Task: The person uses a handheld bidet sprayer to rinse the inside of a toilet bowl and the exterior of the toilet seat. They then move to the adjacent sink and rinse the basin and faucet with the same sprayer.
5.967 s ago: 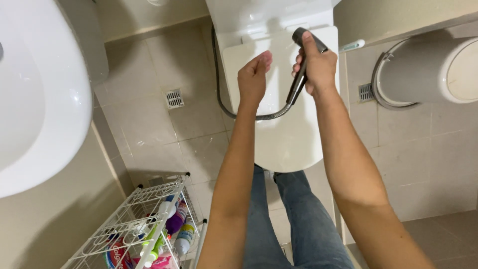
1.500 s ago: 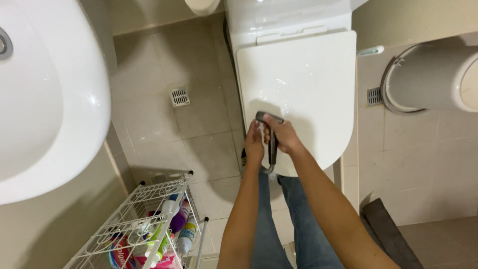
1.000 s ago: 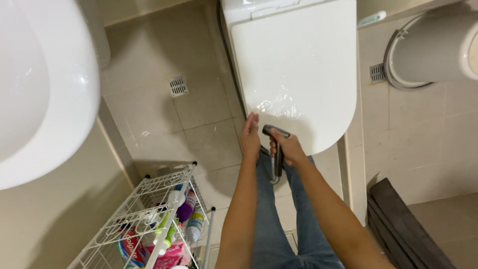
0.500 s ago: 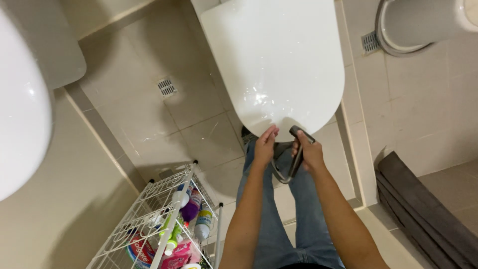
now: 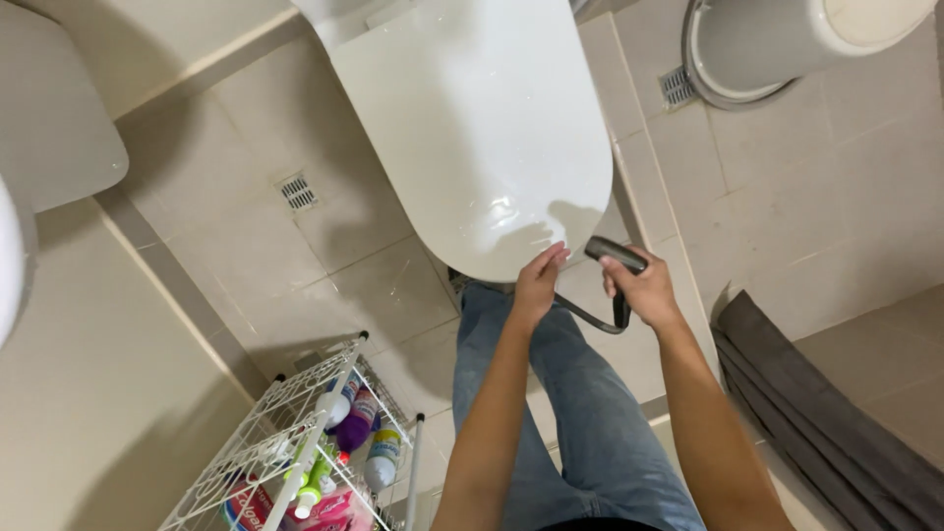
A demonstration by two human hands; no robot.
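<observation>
The dark grey handheld bidet sprayer [image 5: 617, 254] sits gripped in the right hand [image 5: 644, 290], its head pointing left toward the closed glossy white toilet lid [image 5: 472, 128]. Its dark flexible hose [image 5: 590, 317] loops down beneath both hands. The left hand [image 5: 539, 285] touches the lid's front edge, fingers extended.

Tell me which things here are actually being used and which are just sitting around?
In use: right hand gripping the dark spray nozzle and hose; left hand at the closed white toilet lid.

Lying about: wire rack of bottles, floor drain, white bin, grey mat.
</observation>
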